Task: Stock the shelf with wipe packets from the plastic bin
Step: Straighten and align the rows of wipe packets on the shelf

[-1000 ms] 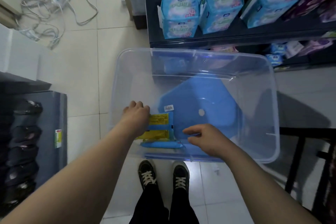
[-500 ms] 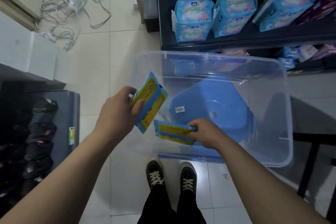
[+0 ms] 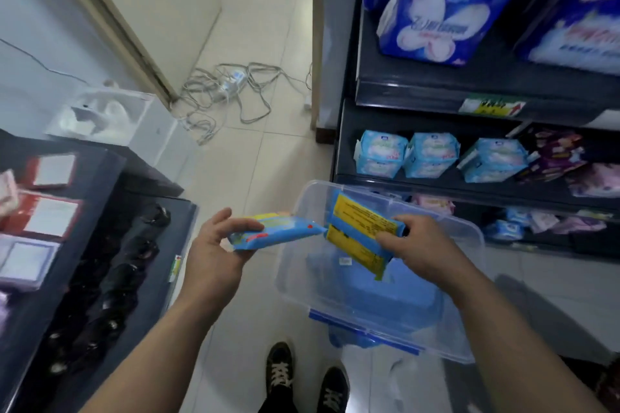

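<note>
My left hand (image 3: 214, 255) holds a blue wipe packet (image 3: 278, 235) flat between thumb and fingers, just left of the clear plastic bin (image 3: 469, 282). My right hand (image 3: 422, 245) grips a second wipe packet (image 3: 360, 233), its yellow printed back turned up, above the bin's near left corner. The two packets almost touch end to end. The bin sits on a blue stool and I see no other packets in it. The dark shelf (image 3: 486, 94) stands to the right and ahead.
The shelf holds light blue packs (image 3: 380, 152) on a lower level and big dark blue packs (image 3: 443, 7) higher up. A dark display rack (image 3: 100, 245) stands at my left. Tangled cables (image 3: 228, 90) lie on the tiled floor ahead. My shoes (image 3: 302, 375) are below.
Both hands lifted a packet each out of the bin and rose to chest height. My head turned up, so the upper shelf came into view.
</note>
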`<state>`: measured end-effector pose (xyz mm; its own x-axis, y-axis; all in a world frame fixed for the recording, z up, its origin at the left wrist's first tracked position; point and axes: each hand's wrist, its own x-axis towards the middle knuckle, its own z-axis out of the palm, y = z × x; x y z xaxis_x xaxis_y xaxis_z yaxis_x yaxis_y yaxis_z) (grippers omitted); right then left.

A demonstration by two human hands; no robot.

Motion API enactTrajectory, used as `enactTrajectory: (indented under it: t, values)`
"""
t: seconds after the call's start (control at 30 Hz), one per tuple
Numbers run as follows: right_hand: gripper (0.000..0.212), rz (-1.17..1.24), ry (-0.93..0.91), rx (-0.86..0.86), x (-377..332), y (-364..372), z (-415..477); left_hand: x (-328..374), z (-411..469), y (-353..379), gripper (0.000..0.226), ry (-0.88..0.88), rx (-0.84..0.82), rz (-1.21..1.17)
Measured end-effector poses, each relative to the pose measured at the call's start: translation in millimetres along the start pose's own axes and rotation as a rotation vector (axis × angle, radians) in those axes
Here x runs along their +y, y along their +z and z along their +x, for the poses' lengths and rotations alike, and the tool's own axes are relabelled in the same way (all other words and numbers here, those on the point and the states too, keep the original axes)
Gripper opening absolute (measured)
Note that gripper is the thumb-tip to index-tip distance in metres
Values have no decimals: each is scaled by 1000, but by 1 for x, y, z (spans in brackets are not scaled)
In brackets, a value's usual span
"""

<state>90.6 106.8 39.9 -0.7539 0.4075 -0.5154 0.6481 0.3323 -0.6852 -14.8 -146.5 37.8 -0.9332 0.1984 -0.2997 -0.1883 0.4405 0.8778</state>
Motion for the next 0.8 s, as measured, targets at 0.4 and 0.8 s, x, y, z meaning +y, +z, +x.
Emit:
enactTrajectory:
  t: [0.4, 0.8]
  values:
    - [9, 137, -411, -190, -225, -25, -103, 96, -115, -162, 43, 195, 398, -304]
    - [15, 62, -709, -352, -383, 76, -195, 120, -228, -324, 19, 318, 772, -336]
